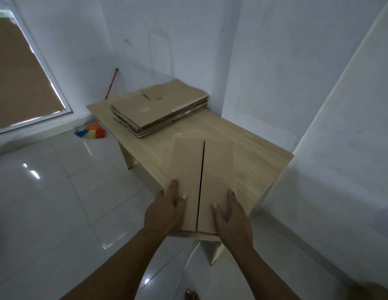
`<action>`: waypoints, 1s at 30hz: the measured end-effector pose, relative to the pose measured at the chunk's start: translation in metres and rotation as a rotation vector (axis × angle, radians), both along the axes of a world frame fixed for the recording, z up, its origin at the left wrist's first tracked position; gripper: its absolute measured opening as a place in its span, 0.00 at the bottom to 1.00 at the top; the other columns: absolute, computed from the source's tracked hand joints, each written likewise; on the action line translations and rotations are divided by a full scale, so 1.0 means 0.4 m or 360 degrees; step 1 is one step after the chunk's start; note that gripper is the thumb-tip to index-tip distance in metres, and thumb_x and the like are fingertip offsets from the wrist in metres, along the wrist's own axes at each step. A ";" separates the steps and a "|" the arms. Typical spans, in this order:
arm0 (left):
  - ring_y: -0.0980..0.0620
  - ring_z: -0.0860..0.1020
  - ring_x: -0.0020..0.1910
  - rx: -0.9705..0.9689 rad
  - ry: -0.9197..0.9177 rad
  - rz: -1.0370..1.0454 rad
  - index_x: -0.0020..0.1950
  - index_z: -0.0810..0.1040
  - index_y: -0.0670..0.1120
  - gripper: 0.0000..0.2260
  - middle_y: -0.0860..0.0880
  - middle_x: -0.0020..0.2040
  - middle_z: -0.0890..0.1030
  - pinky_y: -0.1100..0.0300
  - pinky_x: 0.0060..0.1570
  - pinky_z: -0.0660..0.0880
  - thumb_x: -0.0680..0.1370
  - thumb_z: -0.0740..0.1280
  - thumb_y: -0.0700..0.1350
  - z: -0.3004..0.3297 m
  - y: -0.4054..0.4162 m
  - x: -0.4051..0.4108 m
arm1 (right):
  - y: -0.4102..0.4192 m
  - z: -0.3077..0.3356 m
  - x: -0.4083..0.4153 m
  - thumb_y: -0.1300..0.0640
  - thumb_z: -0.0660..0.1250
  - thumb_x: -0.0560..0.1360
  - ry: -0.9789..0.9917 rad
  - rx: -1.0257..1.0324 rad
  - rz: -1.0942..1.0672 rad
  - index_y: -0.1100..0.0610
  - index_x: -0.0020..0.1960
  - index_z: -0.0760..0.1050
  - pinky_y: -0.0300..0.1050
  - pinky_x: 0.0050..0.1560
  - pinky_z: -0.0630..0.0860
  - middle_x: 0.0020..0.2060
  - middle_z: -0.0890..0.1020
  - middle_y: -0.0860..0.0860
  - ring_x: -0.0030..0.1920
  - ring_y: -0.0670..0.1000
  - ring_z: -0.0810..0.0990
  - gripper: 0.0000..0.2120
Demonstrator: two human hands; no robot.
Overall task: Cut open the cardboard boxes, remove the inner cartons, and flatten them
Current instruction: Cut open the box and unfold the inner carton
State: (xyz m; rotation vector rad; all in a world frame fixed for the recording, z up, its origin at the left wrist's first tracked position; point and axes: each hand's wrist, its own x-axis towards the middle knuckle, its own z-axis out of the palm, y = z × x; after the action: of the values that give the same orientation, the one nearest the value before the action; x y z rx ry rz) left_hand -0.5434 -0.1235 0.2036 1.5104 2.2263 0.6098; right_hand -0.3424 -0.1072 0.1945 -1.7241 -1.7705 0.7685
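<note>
A closed brown cardboard box lies on the near end of a light wooden table, its two top flaps meeting at a dark centre seam. My left hand grips its near left side, thumb lying on the left flap. My right hand holds the near right side, thumb on the right flap. At the table's far end sits a stack of flattened cardboard boxes. No cutting tool is visible.
The table stands in a corner of white walls. A broom with a multicoloured head leans against the wall on the glossy white tiled floor. A window frame is at left. A bare foot shows below.
</note>
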 end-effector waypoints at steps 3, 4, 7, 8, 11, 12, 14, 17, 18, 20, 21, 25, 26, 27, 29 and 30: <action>0.43 0.75 0.63 -0.0022 0.0002 0.0000 0.80 0.51 0.59 0.28 0.43 0.72 0.68 0.49 0.60 0.74 0.82 0.52 0.64 0.015 0.111 -0.055 | 0.103 0.010 -0.053 0.34 0.57 0.79 0.0009 -0.0021 -0.0023 0.45 0.81 0.51 0.52 0.64 0.71 0.74 0.67 0.50 0.70 0.54 0.70 0.35; 0.43 0.75 0.63 -0.0026 0.0001 -0.0002 0.80 0.50 0.60 0.28 0.43 0.72 0.68 0.49 0.61 0.74 0.82 0.52 0.64 0.020 0.147 -0.071 | 0.138 0.013 -0.070 0.34 0.57 0.79 0.0014 -0.0029 -0.0034 0.45 0.81 0.51 0.52 0.65 0.70 0.74 0.67 0.50 0.70 0.54 0.70 0.35; 0.43 0.75 0.63 0.0001 -0.0007 -0.0037 0.80 0.50 0.60 0.28 0.43 0.71 0.68 0.50 0.60 0.74 0.82 0.52 0.64 0.032 0.251 -0.121 | 0.237 0.019 -0.121 0.35 0.58 0.79 0.0041 -0.0014 -0.0065 0.46 0.81 0.51 0.53 0.66 0.70 0.75 0.67 0.50 0.70 0.55 0.70 0.35; 0.43 0.75 0.63 0.0004 -0.0008 -0.0053 0.80 0.50 0.60 0.28 0.43 0.71 0.68 0.50 0.59 0.73 0.82 0.52 0.64 0.035 0.282 -0.137 | 0.266 0.020 -0.138 0.35 0.58 0.79 0.0036 -0.0016 -0.0082 0.46 0.81 0.51 0.53 0.66 0.70 0.75 0.67 0.50 0.71 0.55 0.70 0.35; 0.42 0.75 0.64 0.0000 -0.0020 -0.0109 0.80 0.50 0.61 0.28 0.43 0.72 0.67 0.48 0.61 0.73 0.81 0.52 0.65 0.034 0.370 -0.184 | 0.336 0.020 -0.182 0.35 0.58 0.79 0.0028 -0.0024 -0.0137 0.45 0.81 0.52 0.52 0.67 0.69 0.76 0.66 0.50 0.71 0.55 0.70 0.35; 0.42 0.75 0.64 -0.0008 -0.0022 -0.0134 0.80 0.50 0.61 0.29 0.43 0.72 0.67 0.48 0.62 0.73 0.81 0.52 0.65 0.030 0.406 -0.202 | 0.361 0.019 -0.197 0.35 0.58 0.79 0.0033 -0.0020 -0.0162 0.45 0.81 0.52 0.52 0.67 0.69 0.76 0.66 0.50 0.71 0.54 0.70 0.35; 0.42 0.75 0.64 -0.0030 -0.0025 -0.0196 0.80 0.50 0.62 0.29 0.43 0.72 0.67 0.48 0.61 0.74 0.81 0.52 0.66 0.020 0.480 -0.236 | 0.411 0.015 -0.229 0.34 0.58 0.79 0.0033 -0.0028 -0.0232 0.45 0.81 0.52 0.53 0.67 0.69 0.76 0.66 0.49 0.71 0.54 0.70 0.36; 0.42 0.77 0.62 -0.0008 -0.0015 -0.0333 0.80 0.51 0.62 0.28 0.44 0.70 0.69 0.50 0.59 0.75 0.81 0.53 0.66 0.008 0.597 -0.280 | 0.483 0.006 -0.277 0.33 0.57 0.79 0.0024 -0.0046 -0.0347 0.44 0.81 0.51 0.53 0.67 0.69 0.76 0.65 0.49 0.72 0.55 0.70 0.36; 0.42 0.77 0.61 0.0001 -0.0011 -0.0381 0.80 0.52 0.62 0.28 0.44 0.70 0.69 0.50 0.58 0.75 0.81 0.53 0.66 0.003 0.636 -0.294 | 0.507 0.003 -0.293 0.34 0.57 0.79 0.0024 -0.0045 -0.0401 0.44 0.81 0.51 0.53 0.67 0.69 0.76 0.66 0.49 0.71 0.55 0.70 0.36; 0.41 0.77 0.61 -0.0005 0.0002 -0.0472 0.79 0.53 0.62 0.28 0.44 0.70 0.70 0.50 0.58 0.75 0.81 0.54 0.65 -0.003 0.707 -0.324 | 0.547 0.001 -0.330 0.34 0.59 0.78 0.0026 -0.0061 -0.0538 0.45 0.81 0.51 0.53 0.67 0.70 0.76 0.66 0.50 0.71 0.56 0.71 0.36; 0.40 0.77 0.61 -0.0014 0.0012 -0.0517 0.79 0.53 0.62 0.27 0.44 0.70 0.70 0.50 0.58 0.75 0.81 0.54 0.65 -0.006 0.739 -0.339 | 0.563 0.001 -0.352 0.34 0.59 0.78 0.0026 -0.0087 -0.0608 0.45 0.81 0.51 0.53 0.66 0.70 0.76 0.66 0.50 0.71 0.57 0.71 0.37; 0.39 0.76 0.62 -0.0060 0.0041 -0.0686 0.79 0.55 0.62 0.27 0.44 0.72 0.66 0.51 0.59 0.74 0.81 0.55 0.64 -0.016 0.846 -0.398 | 0.614 -0.007 -0.435 0.34 0.60 0.78 0.0039 -0.0168 -0.0826 0.47 0.81 0.50 0.53 0.66 0.70 0.76 0.66 0.51 0.70 0.59 0.72 0.39; 0.39 0.76 0.63 -0.0065 0.0042 -0.0726 0.79 0.56 0.62 0.27 0.44 0.73 0.66 0.51 0.59 0.74 0.81 0.55 0.64 -0.021 0.870 -0.409 | 0.627 -0.010 -0.451 0.34 0.60 0.78 0.0032 -0.0189 -0.0871 0.47 0.81 0.50 0.53 0.66 0.70 0.76 0.66 0.52 0.70 0.59 0.72 0.39; 0.40 0.76 0.63 -0.0071 0.0049 -0.0768 0.79 0.56 0.61 0.27 0.44 0.73 0.66 0.51 0.59 0.74 0.81 0.55 0.64 -0.027 0.889 -0.418 | 0.636 -0.014 -0.464 0.34 0.60 0.78 0.0023 -0.0219 -0.0910 0.47 0.82 0.49 0.53 0.66 0.70 0.76 0.66 0.52 0.70 0.59 0.72 0.39; 0.40 0.76 0.62 -0.0089 0.0071 -0.0859 0.79 0.57 0.61 0.27 0.44 0.71 0.67 0.51 0.57 0.74 0.81 0.55 0.65 -0.047 0.920 -0.430 | 0.643 -0.025 -0.488 0.33 0.60 0.77 0.0008 -0.0276 -0.0973 0.48 0.82 0.47 0.53 0.67 0.70 0.76 0.66 0.53 0.71 0.59 0.71 0.40; 0.40 0.76 0.62 -0.0108 0.0075 -0.0899 0.79 0.57 0.60 0.28 0.43 0.71 0.68 0.51 0.57 0.74 0.81 0.55 0.65 -0.058 0.931 -0.433 | 0.643 -0.030 -0.496 0.33 0.59 0.77 -0.0008 -0.0299 -0.1000 0.49 0.82 0.47 0.53 0.67 0.70 0.76 0.66 0.54 0.71 0.60 0.71 0.41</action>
State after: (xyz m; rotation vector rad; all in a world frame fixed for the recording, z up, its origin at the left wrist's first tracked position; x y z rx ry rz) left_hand -0.7167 0.2489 0.1804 2.0090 1.7004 0.3179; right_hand -0.5409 0.1501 0.1826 -2.2336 -1.0682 0.6554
